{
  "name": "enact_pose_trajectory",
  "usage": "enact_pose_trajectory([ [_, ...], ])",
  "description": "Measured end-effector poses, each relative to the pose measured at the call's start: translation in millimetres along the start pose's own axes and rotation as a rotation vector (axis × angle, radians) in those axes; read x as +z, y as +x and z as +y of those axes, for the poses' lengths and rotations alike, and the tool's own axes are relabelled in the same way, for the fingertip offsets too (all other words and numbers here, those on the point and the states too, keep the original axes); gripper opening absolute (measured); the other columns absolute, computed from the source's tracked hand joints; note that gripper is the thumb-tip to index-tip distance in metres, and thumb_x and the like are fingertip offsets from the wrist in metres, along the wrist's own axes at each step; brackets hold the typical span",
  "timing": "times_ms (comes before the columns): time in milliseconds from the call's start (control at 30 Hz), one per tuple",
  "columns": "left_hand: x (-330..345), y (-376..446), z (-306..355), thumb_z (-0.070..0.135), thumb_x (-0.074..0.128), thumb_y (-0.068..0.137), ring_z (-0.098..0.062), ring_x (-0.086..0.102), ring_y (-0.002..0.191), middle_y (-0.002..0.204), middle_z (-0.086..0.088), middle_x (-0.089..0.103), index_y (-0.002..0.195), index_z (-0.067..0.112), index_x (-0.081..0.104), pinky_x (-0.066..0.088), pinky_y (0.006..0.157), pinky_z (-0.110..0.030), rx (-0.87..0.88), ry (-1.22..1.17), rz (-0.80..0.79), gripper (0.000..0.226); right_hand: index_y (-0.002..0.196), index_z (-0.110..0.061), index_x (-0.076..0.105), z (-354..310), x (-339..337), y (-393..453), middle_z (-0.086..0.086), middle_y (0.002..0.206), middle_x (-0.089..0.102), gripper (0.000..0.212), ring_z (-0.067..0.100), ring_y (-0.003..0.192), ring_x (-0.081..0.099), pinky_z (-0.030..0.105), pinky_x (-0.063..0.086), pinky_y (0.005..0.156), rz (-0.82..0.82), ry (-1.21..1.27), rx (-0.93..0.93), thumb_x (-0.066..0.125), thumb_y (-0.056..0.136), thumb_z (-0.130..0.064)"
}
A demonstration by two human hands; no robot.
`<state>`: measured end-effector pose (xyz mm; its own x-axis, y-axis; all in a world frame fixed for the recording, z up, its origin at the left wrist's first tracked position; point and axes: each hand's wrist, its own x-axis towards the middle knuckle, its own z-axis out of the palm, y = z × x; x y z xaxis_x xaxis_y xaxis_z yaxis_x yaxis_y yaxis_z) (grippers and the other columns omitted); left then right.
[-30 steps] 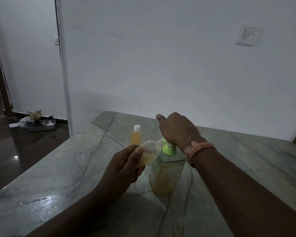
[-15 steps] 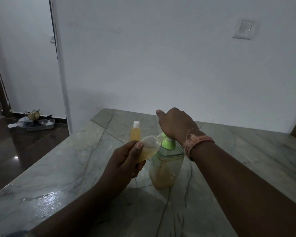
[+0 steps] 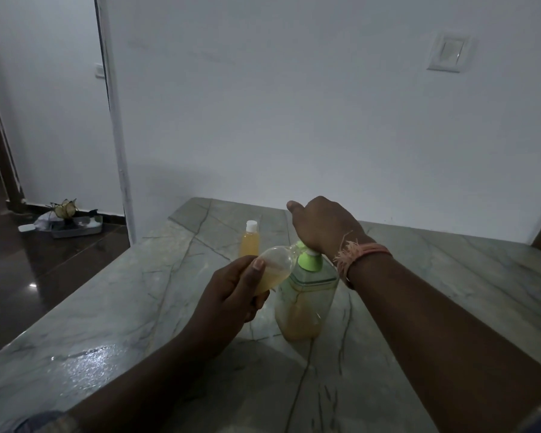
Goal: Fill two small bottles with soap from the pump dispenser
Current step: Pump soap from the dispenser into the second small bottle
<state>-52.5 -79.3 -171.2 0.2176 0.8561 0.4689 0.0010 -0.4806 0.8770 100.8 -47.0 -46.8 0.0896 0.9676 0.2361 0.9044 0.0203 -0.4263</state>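
A clear pump dispenser (image 3: 303,304) with a green top and orange soap stands on the marble table (image 3: 113,310). My right hand (image 3: 320,226) rests on top of its pump head, fingers curled over it. My left hand (image 3: 235,292) grips a small clear bottle (image 3: 275,268), tilted with its mouth at the pump's spout and part full of orange soap. A second small bottle (image 3: 250,243), full of orange soap and closed with a white cap, stands upright behind them.
A white wall (image 3: 325,120) with a switch plate (image 3: 448,54) runs along the table's far edge. To the left is a doorway, with a tray of small items (image 3: 71,221) on the dark floor. A wet patch (image 3: 88,359) shines on the table's near left.
The view has shifted slightly. Both hands hold the same places on the pump and the small bottle.
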Motion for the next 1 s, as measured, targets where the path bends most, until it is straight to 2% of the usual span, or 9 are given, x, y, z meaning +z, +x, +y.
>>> enact_pose_trajectory([
  [100,-1.2,-0.8,0.1,0.042,0.042,0.1,-0.01,0.048,0.051,0.063,0.0,0.057,0.107,0.014,0.064,0.039,0.046,-0.022,0.003,0.003,0.0,0.037,0.098,-0.015,0.061,-2.6,-2.6,2.1,0.015,0.112,0.064,0.038,0.033,0.104,0.059,0.038,0.048,0.09,-0.022,-0.039,0.012,0.034,0.101,-0.041],
  [200,-1.9,-1.3,1.3,0.044,0.041,0.101,-0.009,0.047,0.05,0.062,0.0,0.056,0.108,0.011,0.065,0.038,0.045,-0.022,-0.002,-0.012,0.007,0.041,0.095,-0.014,0.061,-4.3,-3.4,7.8,0.012,0.112,0.064,0.041,0.031,0.103,0.059,0.035,0.044,0.082,-0.025,-0.073,0.02,0.038,0.097,-0.049],
  [333,-2.8,0.0,0.8,0.04,0.042,0.097,-0.011,0.047,0.05,0.061,-0.001,0.055,0.107,0.01,0.064,0.038,0.045,-0.023,0.007,-0.003,0.003,0.039,0.067,-0.016,0.048,-1.4,-1.1,8.1,0.01,0.097,0.066,0.046,0.029,0.088,0.06,0.034,0.045,0.076,0.067,-0.028,-0.005,0.037,0.097,-0.049],
  [367,-2.6,0.6,0.1,0.039,0.042,0.097,-0.012,0.047,0.051,0.062,-0.001,0.055,0.106,0.011,0.065,0.038,0.046,-0.023,0.01,-0.003,0.002,0.037,0.067,-0.016,0.047,0.3,1.0,7.1,0.012,0.098,0.066,0.045,0.031,0.091,0.06,0.036,0.047,0.079,0.056,-0.018,-0.008,0.035,0.099,-0.045],
  [467,-1.6,0.9,-1.7,0.04,0.043,0.098,-0.013,0.047,0.051,0.063,-0.002,0.056,0.105,0.015,0.065,0.039,0.046,-0.024,0.001,-0.014,-0.003,0.034,0.085,-0.013,0.058,3.2,4.0,7.4,0.016,0.104,0.064,0.04,0.034,0.098,0.06,0.04,0.049,0.087,0.009,-0.022,0.01,0.033,0.1,-0.041],
  [600,-2.1,0.0,-0.7,0.045,0.043,0.101,-0.01,0.048,0.051,0.063,-0.001,0.056,0.107,0.014,0.064,0.038,0.045,-0.024,0.009,-0.013,-0.001,0.038,0.067,-0.017,0.047,1.5,1.7,9.1,0.013,0.102,0.065,0.044,0.03,0.094,0.06,0.033,0.043,0.078,-0.001,-0.047,0.007,0.037,0.098,-0.047],
  [733,-2.3,1.7,-0.9,0.044,0.043,0.096,-0.011,0.047,0.049,0.061,-0.001,0.055,0.105,0.012,0.064,0.038,0.044,-0.023,0.023,-0.009,-0.006,0.038,0.077,-0.016,0.05,-5.1,-2.2,14.5,0.01,0.1,0.065,0.041,0.028,0.085,0.058,0.033,0.044,0.074,0.055,-0.155,-0.046,0.04,0.093,-0.053],
  [800,-2.5,2.6,-2.3,0.044,0.043,0.098,-0.012,0.047,0.05,0.062,-0.001,0.056,0.107,0.013,0.064,0.039,0.045,-0.023,0.023,-0.006,-0.003,0.038,0.073,-0.015,0.05,-1.9,2.9,17.6,0.009,0.092,0.065,0.046,0.027,0.081,0.059,0.032,0.044,0.072,0.097,-0.11,-0.048,0.038,0.093,-0.055],
  [1000,-2.9,1.7,-4.7,0.04,0.041,0.099,-0.012,0.049,0.052,0.065,-0.002,0.057,0.107,0.018,0.064,0.04,0.046,-0.023,0.023,0.017,-0.012,0.033,0.062,-0.018,0.046,8.2,6.4,15.8,0.008,0.078,0.06,0.045,0.03,0.084,0.06,0.032,0.042,0.071,0.036,-0.015,-0.008,0.037,0.098,-0.044],
])
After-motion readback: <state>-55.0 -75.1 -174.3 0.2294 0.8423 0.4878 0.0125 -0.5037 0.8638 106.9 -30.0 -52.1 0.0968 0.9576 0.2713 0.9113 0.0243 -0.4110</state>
